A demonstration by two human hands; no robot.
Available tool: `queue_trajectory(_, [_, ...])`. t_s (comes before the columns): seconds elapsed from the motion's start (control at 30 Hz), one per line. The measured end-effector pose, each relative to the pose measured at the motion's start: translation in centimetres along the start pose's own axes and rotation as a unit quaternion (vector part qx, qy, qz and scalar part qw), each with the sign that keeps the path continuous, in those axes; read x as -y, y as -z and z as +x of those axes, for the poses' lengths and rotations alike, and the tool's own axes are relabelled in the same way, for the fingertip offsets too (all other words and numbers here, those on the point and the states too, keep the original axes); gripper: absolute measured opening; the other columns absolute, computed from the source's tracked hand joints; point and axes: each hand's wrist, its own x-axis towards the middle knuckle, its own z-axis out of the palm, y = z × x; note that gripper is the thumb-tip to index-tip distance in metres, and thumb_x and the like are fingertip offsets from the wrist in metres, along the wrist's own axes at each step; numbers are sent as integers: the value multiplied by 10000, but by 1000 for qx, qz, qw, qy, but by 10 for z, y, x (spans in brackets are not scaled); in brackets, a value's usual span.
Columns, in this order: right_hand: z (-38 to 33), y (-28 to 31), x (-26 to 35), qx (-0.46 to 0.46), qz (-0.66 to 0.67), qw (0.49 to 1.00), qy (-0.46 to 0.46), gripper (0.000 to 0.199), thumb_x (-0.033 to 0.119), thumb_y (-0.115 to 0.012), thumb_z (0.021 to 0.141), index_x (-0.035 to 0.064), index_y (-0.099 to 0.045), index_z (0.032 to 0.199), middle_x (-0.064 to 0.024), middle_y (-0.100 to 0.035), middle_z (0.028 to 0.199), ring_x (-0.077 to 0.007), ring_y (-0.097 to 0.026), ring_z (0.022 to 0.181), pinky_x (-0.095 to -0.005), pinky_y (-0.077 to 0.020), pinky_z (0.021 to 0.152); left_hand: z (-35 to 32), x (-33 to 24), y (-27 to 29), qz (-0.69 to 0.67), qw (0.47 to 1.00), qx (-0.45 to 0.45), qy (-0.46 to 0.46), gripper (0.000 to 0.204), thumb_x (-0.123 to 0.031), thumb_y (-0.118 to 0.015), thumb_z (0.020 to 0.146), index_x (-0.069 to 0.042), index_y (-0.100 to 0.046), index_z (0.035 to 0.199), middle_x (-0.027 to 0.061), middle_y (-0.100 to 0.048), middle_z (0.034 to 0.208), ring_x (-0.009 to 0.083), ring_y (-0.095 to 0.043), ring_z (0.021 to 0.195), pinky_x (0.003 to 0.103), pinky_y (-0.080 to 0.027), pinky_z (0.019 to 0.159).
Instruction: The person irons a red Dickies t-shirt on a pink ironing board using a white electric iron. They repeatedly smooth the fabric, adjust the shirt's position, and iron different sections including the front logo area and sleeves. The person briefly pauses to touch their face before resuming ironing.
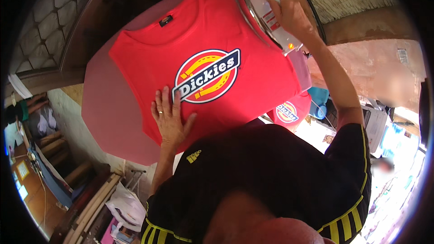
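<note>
A red sleeveless shirt [149, 58] with a round printed emblem on its chest lies spread over a dusky pink ironing board [106, 95]. Its neckline points to the far left. My left hand [169, 117] rests flat on the cloth, fingers stretched out over the edge of the emblem, a ring on one finger. At the far right my right hand [294, 16] is wrapped round the handle of a white iron [266, 11], whose small orange light glows. The iron touches the shirt near its upper right edge; the soleplate's underside is hidden.
Part of a red printed cloth [289, 112] hangs below the board's near right side, beside a blue container [319, 101]. A dark metal bar [316, 13] curves behind the iron. Wooden poles [92, 203] and a white plastic bag [126, 205] lie at the lower left.
</note>
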Motion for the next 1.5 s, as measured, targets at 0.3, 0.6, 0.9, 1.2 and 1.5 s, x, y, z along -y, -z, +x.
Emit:
queue_trajectory(0.3, [1, 62, -101, 124, -20, 970, -209, 486, 469, -536, 993, -9, -565, 1071, -298, -663, 900, -491, -644, 907, -536, -487, 782, -8, -4, -14, 114, 976, -81, 165, 837, -578, -540, 933, -53, -333, 1551, 180, -244, 1638, 384, -166, 1524, 548, -107, 1191])
queue_trajectory(0.6, [-32, 28, -150, 46, 5, 982, -181, 402, 390, -584, 993, -10, -548, 1004, -306, -633, 845, -503, -628, 806, -541, -476, 692, -8, -4, -14, 113, 976, -89, 164, 806, -561, -563, 930, -95, -348, 1551, 154, -281, 1627, 370, -198, 1515, 533, -117, 1197])
queue_trajectory(0.9, [-48, 29, -122, -55, -121, 989, -70, 528, 352, -632, 971, 29, -493, 1365, -276, -633, 1119, -482, -608, 964, -503, -508, 831, -11, 2, -19, 83, 957, -165, 224, 578, -403, -590, 965, -82, -505, 1439, 168, -411, 1536, 380, -332, 1431, 527, -226, 1154])
queue_trajectory(1.2, [-207, 7, -2, 39, 27, 998, -43, 514, 219, -683, 921, -30, -502, 1333, -270, -599, 1226, -445, -594, 1104, -533, -472, 928, -37, 24, -29, 54, 924, -291, 240, 539, -270, -620, 957, -22, -478, 1413, 243, -490, 1404, 423, -474, 1276, 522, -383, 1044])
queue_trajectory(1.5, [-246, -8, -28, 113, 197, 948, -222, 254, 244, -641, 970, -4, -618, 1021, -114, -616, 802, -235, -567, 668, -383, -451, 639, -96, 24, 6, -117, 887, -176, 410, 389, -313, -733, 888, -8, -636, 1109, 158, -654, 820, 329, -621, 720, 396, -497, 692])
